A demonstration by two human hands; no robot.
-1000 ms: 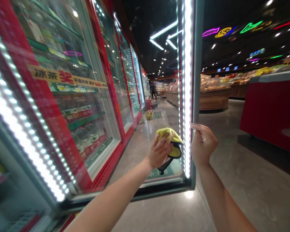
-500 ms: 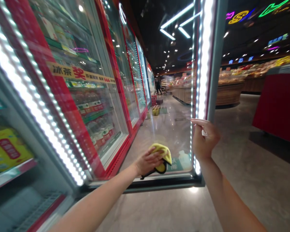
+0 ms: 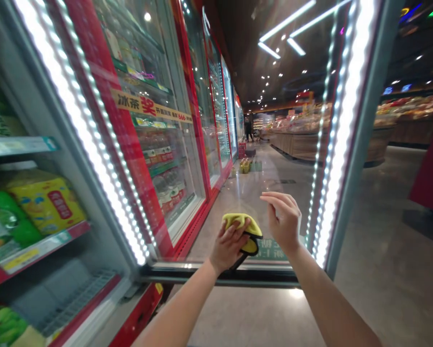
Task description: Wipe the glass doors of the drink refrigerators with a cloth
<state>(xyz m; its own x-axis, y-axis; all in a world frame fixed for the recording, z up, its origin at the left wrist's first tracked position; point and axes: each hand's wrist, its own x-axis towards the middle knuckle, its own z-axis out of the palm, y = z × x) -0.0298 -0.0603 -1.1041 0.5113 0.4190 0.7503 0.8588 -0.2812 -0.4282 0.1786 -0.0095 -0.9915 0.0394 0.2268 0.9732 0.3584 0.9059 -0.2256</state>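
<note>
My left hand presses a yellow cloth with black edging against the lower inside of a glass fridge door. Its fingers lie over the cloth, and part of the cloth folds down beside them. My right hand is raised just right of the cloth, in front of the glass. Its fingers are bent forward together with the thumb apart below them, and I see nothing in it. The standing-open door has a dark bottom rail and a bright LED strip along its right side.
On the left, fridge shelves hold a yellow pack and a green pack. Red-framed fridges run away beyond the glass. Wooden produce stands and a red counter are to the right. A distant person stands in the aisle.
My right hand has moved left from the door's LED edge toward the cloth. My left hand stays on the cloth at the glass. The view has turned left, showing more of the shelves.
</note>
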